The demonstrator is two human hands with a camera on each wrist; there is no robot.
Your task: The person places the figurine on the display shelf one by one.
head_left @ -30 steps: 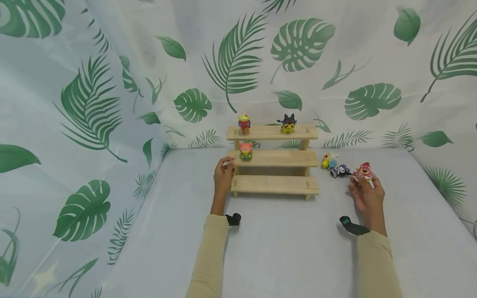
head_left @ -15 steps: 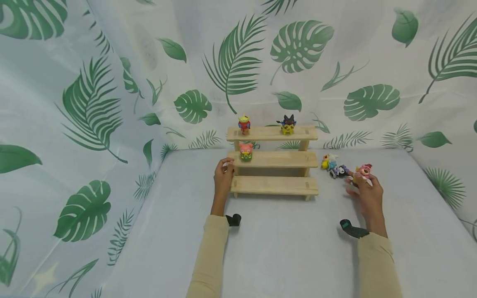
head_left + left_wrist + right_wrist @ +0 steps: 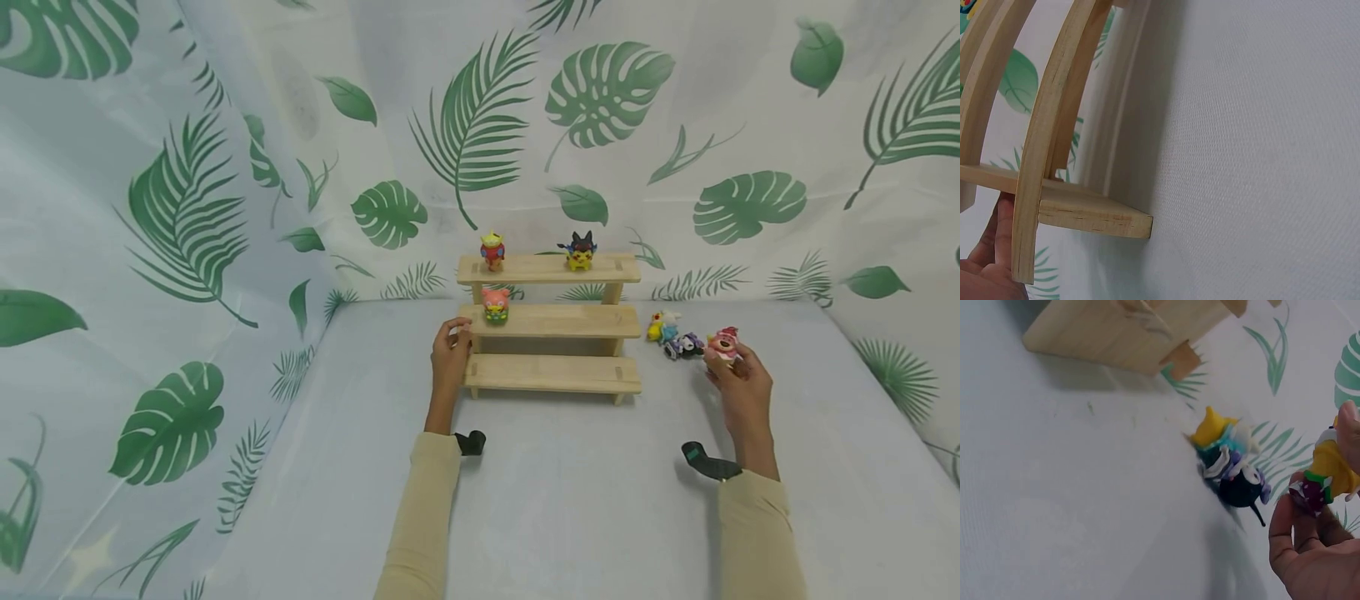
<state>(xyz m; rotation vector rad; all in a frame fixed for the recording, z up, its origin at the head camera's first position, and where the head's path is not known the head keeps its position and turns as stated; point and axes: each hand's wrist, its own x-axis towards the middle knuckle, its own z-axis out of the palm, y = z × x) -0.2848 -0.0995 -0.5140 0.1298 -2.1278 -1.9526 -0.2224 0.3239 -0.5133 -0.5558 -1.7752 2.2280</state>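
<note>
My right hand [image 3: 741, 392] pinches a pink bear figurine [image 3: 723, 343] with a red hat, held up at the right of the head view. From behind, the right wrist view shows the figurine's yellow part [image 3: 1329, 467] between thumb and fingers. My left hand [image 3: 450, 354] grips the left side of a three-tier wooden display stand [image 3: 555, 372]; in the left wrist view its fingers [image 3: 1004, 228] go behind the side upright. A pink figurine with a green base [image 3: 495, 306] sits at the left of the middle tier.
On the top tier stand a yellow-and-red figurine [image 3: 492, 250] and a yellow figurine with black ears [image 3: 581, 251]. Several figurines [image 3: 663, 327], including a black-and-purple one [image 3: 683, 346], lie bunched right of the stand. A leaf-patterned curtain [image 3: 465, 125] rises behind.
The pink bear figurine has turned in my right hand and shifted slightly left, its front facing the head camera. My left hand keeps its place on the stand.
</note>
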